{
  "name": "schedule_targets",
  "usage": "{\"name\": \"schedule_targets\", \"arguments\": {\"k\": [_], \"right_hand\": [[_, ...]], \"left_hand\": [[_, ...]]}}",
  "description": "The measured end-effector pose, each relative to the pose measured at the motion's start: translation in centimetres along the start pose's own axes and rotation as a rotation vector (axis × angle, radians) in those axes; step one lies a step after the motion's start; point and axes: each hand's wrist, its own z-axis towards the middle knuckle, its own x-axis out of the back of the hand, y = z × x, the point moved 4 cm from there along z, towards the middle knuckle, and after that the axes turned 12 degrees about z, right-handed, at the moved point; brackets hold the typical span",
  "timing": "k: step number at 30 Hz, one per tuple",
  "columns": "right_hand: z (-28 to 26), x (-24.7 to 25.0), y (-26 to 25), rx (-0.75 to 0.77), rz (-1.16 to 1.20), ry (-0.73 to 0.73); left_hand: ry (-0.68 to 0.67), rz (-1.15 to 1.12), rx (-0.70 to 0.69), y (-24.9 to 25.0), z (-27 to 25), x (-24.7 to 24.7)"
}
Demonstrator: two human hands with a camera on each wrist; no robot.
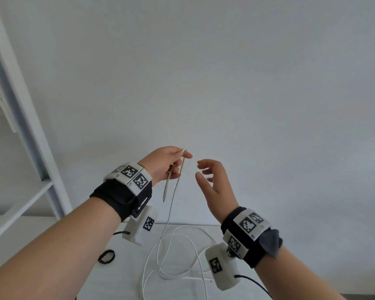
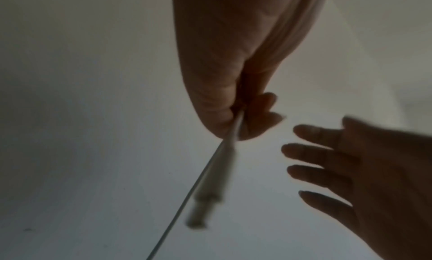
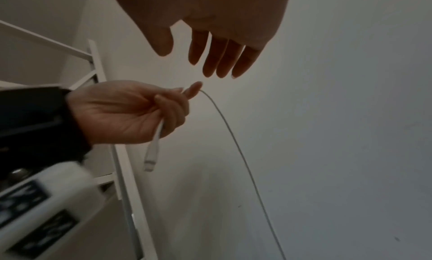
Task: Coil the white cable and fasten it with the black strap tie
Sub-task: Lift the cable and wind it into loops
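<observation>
- White cable [image 1: 171, 213]: end pinched by left hand [image 1: 165, 164] fingers; connector [image 1: 166, 189] hangs down; remainder loops loosely on surface [image 1: 126, 278].
- Right hand [image 1: 212, 187]: fingers released, just right of left hand.
- Black strap tie [image 1: 106, 256]: on surface, near left.

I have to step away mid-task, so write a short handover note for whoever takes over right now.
Left hand pinches the white cable near its plug, which hangs below the fingers.
Right hand is open beside it, holding nothing.
The rest of the cable lies loose on the table; the black strap tie sits there untouched.
Done: one end picked up.
Left: coil, then strap.
</observation>
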Motion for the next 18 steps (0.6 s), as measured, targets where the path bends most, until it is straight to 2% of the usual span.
{"name": "schedule_targets", "arguments": {"k": [3,8,12,18], "right_hand": [[1.4,0.8,1.5,-0.086,-0.116,0.031],[2.9,0.7,4.4,-0.247,-0.236,-0.081],[2.5,-1.1,5.5,-0.325,-0.13,-0.223],[-0.1,-4.3,6.9,-0.45,0.183,-0.447]], "left_hand": [[-0.013,-0.021,-0.014,-0.1,-0.3,0.6],[-0.042,-0.076,-0.056,0.8,-1.2,1.6],[-0.081,-0.168,-0.146,2.3,-2.0,2.5],[-0.065,-0.378,-0.24,5.2,-3.1,5.3]]}}
